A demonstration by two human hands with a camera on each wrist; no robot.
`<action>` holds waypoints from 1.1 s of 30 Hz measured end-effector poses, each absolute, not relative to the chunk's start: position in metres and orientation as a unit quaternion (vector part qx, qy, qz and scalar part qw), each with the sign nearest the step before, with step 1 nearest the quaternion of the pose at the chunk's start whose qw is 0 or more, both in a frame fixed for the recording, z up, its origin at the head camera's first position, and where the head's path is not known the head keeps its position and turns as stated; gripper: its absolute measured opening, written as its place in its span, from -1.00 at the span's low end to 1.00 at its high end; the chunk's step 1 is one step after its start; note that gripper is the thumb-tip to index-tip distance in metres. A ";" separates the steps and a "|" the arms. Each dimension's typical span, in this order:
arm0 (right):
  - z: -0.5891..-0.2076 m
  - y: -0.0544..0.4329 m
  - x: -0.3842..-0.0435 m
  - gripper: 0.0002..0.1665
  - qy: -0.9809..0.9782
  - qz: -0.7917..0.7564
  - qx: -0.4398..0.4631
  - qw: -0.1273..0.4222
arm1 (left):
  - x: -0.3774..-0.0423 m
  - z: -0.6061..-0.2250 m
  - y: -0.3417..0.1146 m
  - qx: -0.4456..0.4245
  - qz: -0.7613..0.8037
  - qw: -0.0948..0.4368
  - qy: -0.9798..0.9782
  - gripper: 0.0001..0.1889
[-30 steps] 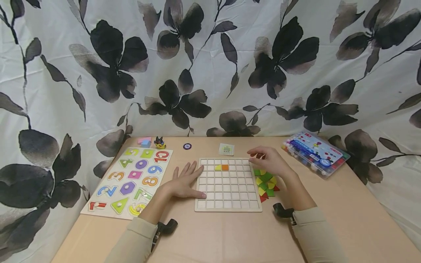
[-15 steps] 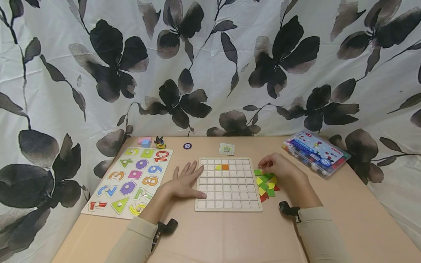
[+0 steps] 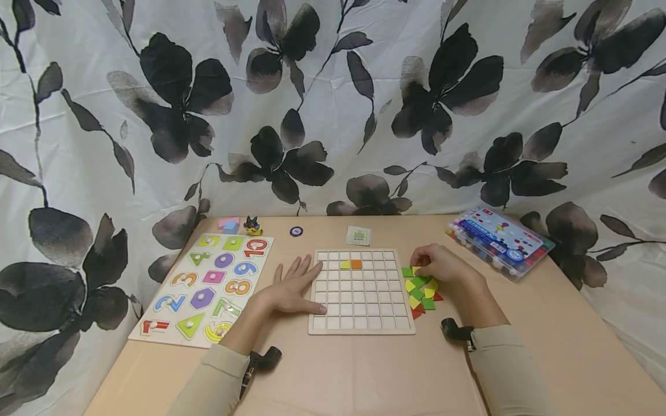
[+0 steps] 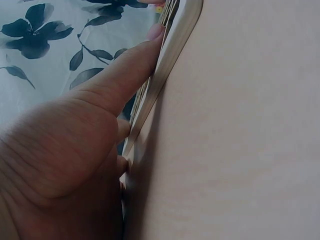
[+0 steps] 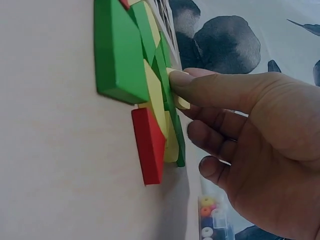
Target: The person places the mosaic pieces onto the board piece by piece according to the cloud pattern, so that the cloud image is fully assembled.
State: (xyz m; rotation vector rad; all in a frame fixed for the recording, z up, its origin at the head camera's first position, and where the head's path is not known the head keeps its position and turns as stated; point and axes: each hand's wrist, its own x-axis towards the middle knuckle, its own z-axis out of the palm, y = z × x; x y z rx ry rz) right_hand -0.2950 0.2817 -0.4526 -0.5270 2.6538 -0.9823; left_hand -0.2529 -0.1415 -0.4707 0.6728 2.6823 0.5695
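A square white grid board (image 3: 361, 331) lies mid-table, with a yellow piece (image 3: 345, 264) and an orange square piece (image 3: 356, 264) side by side in an upper row. My left hand (image 3: 285, 293) rests on the board's left edge, fingers spread and thumb over the lower corner. In the left wrist view its thumb (image 4: 127, 70) lies along the board's edge. To the right of the board is a pile of green, yellow and red pieces (image 3: 428, 304). Over the top of this pile, my right hand (image 3: 448, 270) pinches a yellow block (image 5: 182, 100) between thumb and index finger.
A number-and-shape puzzle board (image 3: 203, 294) lies left of my left hand. Behind the grid board are a small pattern card (image 3: 358, 236), a dark round token (image 3: 296, 231) and a small figurine (image 3: 252, 226). A clear case of beads (image 3: 499, 242) stands at the back right.
My right hand has moved from the board's upper right corner to the right, onto the pile, and now holds a yellow block. The left hand has stayed in place.
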 end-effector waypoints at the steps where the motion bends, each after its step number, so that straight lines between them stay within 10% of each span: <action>1: -0.452 0.281 -0.295 -0.87 0.913 -0.341 -0.181 0.131 | -0.253 -0.471 -0.142 0.235 0.201 0.158 0.938 0.26; 33: -0.443 0.206 -0.293 -0.80 0.861 -0.472 -0.182 -0.044 | -0.252 -0.472 -0.143 0.234 0.217 0.159 0.934 0.29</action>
